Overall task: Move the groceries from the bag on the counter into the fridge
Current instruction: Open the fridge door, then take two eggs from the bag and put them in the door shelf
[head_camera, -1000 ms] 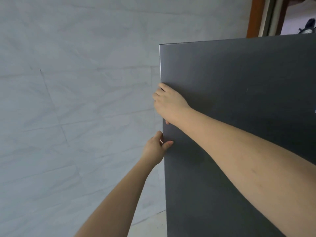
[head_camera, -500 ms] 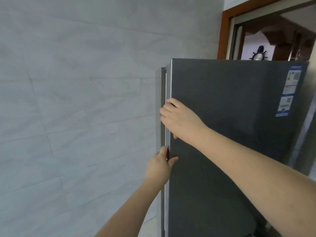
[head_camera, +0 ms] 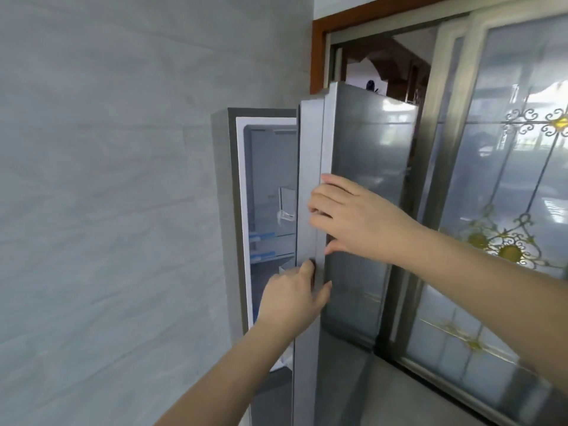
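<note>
left hand [head_camera: 292, 298] fingers curled round fridge door [head_camera: 310, 186] edge, mid-frame, for pull leverage | right hand [head_camera: 353, 216] fingers together, hooked over same edge above | fridge [head_camera: 267, 179] part-open at centre | bag, groceries not in view

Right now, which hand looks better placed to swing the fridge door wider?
Probably the left hand: its fingers hook around the fridge door edge, thumb on the front. The right hand lies flatter across the edge.
</note>
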A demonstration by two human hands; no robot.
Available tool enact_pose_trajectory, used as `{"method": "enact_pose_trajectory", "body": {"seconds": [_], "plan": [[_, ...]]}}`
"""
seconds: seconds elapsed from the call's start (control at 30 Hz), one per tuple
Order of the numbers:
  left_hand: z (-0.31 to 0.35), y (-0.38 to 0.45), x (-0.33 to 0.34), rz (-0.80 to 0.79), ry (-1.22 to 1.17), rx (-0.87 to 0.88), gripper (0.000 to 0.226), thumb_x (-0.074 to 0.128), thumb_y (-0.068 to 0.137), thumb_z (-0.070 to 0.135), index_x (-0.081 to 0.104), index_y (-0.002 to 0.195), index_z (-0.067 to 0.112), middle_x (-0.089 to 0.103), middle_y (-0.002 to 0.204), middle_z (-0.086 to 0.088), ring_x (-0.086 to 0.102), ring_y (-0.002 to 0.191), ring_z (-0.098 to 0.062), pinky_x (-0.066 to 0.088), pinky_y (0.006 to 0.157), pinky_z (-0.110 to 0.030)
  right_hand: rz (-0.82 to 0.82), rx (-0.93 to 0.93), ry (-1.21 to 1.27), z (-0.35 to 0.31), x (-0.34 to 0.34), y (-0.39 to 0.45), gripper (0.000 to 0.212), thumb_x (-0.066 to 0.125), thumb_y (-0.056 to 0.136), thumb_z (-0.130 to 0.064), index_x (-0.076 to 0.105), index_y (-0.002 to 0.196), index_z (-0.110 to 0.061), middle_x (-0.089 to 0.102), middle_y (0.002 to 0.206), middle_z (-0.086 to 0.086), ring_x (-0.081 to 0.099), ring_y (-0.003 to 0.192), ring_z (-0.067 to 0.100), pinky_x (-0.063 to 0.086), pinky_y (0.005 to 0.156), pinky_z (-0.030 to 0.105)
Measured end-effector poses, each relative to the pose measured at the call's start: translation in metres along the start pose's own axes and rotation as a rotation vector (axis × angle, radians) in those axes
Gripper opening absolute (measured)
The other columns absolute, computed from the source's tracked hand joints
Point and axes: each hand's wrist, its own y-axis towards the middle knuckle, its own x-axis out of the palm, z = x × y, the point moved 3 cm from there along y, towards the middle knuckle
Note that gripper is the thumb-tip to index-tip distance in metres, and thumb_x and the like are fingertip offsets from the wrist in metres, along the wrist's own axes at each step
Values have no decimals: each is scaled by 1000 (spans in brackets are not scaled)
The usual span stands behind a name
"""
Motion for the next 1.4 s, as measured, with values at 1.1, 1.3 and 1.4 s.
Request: {"method": "enact_pose_trajectory", "body": {"seconds": [1.1, 1.3, 1.4], "plan": [[201, -1, 160, -316, -282, 618, 57, 55, 89, 26, 38, 144, 22, 44, 146, 2, 37, 136, -18, 15, 109, -21, -1, 1068, 232, 17, 33, -344, 29, 54, 92, -27, 66, 112, -10, 60, 115, 7, 52, 111, 22, 43, 99, 36], [252, 19, 191, -375, -277, 741, 66, 53, 92, 24, 25, 151, 21, 33, 155, 2, 23, 145, -16, 17, 118, -32, -60, 1154, 369, 20, 83, -371, 33, 54, 94, -21, 60, 126, -14, 56, 129, 5, 49, 122, 22, 44, 102, 40], [270, 31, 209, -391, -292, 783, 69, 52, 92, 26, 21, 153, 21, 28, 158, 1, 18, 147, -14, 19, 117, -33, -51, 1264, 526, 24, 107, -378, 38, 49, 98, -23, 53, 135, -17, 49, 140, 1, 43, 128, 18, 37, 108, 34]]}}
